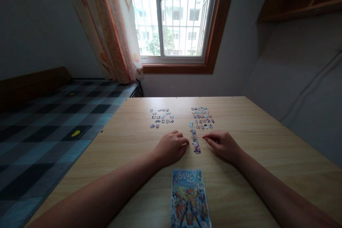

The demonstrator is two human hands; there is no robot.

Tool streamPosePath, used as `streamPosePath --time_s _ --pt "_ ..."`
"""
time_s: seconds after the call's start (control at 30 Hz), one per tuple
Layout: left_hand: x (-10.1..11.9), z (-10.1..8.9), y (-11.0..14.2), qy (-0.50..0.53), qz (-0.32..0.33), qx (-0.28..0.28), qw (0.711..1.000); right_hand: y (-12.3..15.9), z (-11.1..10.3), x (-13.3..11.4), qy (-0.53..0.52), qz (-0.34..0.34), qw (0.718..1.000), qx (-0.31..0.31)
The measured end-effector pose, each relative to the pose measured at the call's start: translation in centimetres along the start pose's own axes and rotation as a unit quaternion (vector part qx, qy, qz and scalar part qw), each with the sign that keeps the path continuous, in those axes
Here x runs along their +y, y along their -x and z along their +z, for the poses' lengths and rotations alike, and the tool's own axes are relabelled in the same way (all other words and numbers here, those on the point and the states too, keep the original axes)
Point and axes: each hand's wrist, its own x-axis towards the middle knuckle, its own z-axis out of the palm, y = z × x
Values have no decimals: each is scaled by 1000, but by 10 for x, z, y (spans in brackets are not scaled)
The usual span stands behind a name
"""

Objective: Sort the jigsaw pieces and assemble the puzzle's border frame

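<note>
A narrow strip of joined jigsaw pieces point(195, 139) lies on the table, running away from me between my two hands. My left hand point(172, 148) rests palm down just left of the strip. Its fingers are loosely curled inward, and their undersides are hidden. On the other side, my right hand point(223, 144) has thumb and index finger pressed together, a short way off the strip. Whatever those fingertips pinch, if anything, is too small to make out. A printed picture sheet point(189, 199) lettered "BLUEY" lies nearest me, between my forearms.
Loose jigsaw pieces point(162, 121) lie scattered beyond my left hand. More loose pieces point(203, 117) stand in rows beyond my right. The wooden table point(120, 149) borders a bed with a checked cover point(53, 128) on the left. A curtain point(112, 25) hangs beside the window.
</note>
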Motion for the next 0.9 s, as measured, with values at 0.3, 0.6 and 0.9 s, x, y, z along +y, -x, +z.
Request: streamPosePath --time_s 0.3,0.6,0.9 --pt "-11 13 -6 -143 -169 69 973 -7 13 6 100 -59 989 95" --pt "-17 19 -10 -136 -254 -5 957 -6 22 4 238 -35 966 97" --pt "-35 32 -29 -120 -270 -11 955 -11 26 -1 266 -3 962 64"
